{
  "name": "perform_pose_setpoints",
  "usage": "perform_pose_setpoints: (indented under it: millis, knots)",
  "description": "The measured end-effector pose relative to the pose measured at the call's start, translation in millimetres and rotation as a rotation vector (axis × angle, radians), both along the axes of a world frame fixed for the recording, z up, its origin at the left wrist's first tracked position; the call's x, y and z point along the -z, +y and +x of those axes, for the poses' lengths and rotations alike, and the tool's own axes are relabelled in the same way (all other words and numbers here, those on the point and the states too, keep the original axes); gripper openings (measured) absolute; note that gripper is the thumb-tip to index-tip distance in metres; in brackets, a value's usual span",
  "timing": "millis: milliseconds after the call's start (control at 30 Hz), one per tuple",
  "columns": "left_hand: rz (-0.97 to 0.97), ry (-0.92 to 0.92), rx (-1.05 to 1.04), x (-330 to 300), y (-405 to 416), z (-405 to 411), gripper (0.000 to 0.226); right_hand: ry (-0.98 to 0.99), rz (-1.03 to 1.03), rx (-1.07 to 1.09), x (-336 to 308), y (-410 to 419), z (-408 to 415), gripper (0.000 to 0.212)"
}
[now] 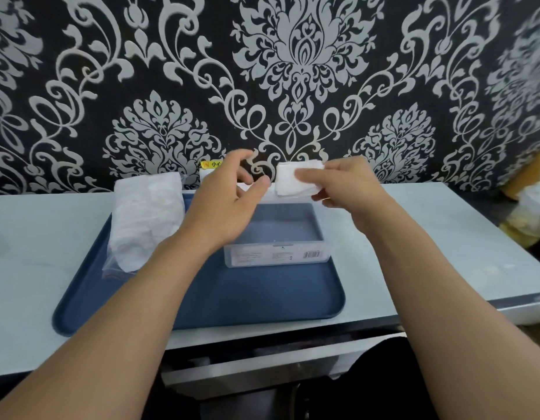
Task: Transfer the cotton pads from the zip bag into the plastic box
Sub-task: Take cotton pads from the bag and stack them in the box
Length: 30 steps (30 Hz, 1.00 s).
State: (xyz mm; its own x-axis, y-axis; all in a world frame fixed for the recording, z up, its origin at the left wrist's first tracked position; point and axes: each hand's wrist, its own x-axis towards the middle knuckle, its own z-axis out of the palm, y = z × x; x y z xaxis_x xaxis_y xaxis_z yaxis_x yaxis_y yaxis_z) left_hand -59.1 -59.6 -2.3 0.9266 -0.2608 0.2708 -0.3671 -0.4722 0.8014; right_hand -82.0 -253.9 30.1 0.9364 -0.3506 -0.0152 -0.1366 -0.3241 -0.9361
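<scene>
A: Right hand (347,189)?
B: Pinches a white square stack of cotton pads (296,178) above the clear plastic box (278,256).
A: Left hand (229,195)?
B: Fingers loosely spread, holding nothing.
A: Zip bag (144,219)?
B: Left on blue tray (232,301), full of white pads.

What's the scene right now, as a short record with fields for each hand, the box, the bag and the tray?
right hand: pinches a stack of cotton pads above the box
left hand: open, holds nothing, beside the stack
plastic box: open, looks empty, on the tray
zip bag: pads inside, on the tray's left part
tray: blue, on the counter
</scene>
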Motion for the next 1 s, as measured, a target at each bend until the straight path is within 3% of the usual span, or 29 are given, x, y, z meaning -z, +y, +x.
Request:
perform_pose_setpoints:
  millis: [67, 167, 233, 333, 467, 567, 700, 833, 1000]
  knots:
    - [0.245, -0.095, -0.016, 5.4, 13.5, 3.8, 0.045, 0.087, -0.236, 0.057, 0.7, -7.8, 4.7, 0.034]
    - [0.577, -0.114, 0.064, 14.6, 18.5, 3.1, 0.025, 0.252, -0.562, 0.042, 12.8, -0.6, 11.9, 0.042]
    - [0.648, -0.109, 0.068, 14.9, 18.1, 0.3, 0.024, 0.26, -0.734, 0.064, 22.6, 7.2, 16.5, 0.046]
    - [0.716, -0.075, 0.036, 11.5, 20.3, -1.8, 0.04, 0.234, -0.891, 0.103, 32.7, 9.8, 22.6, 0.04]
    - [0.778, -0.08, 0.018, 7.3, 21.2, -8.5, 0.045, 0.237, -0.865, 0.074, 46.4, 8.5, 28.9, 0.041]
    - [0.763, -0.05, 0.043, 7.3, 23.8, -9.0, 0.036, 0.308, -0.652, 0.037, 52.6, 4.5, 33.1, 0.056]
    - [0.743, -0.054, 0.077, 13.0, 29.5, -0.6, 0.038, 0.366, -0.538, 0.011, 53.5, -1.6, 36.3, 0.032]
    - [0.678, -0.05, 0.103, 16.8, 32.0, 4.6, 0.044, 0.371, -0.577, 0.03, 55.6, 1.7, 36.8, 0.029]
    - [0.616, -0.073, 0.125, 20.9, 30.6, 7.0, 0.042, 0.238, -0.543, 0.081, 41.3, 1.7, 27.7, 0.057]
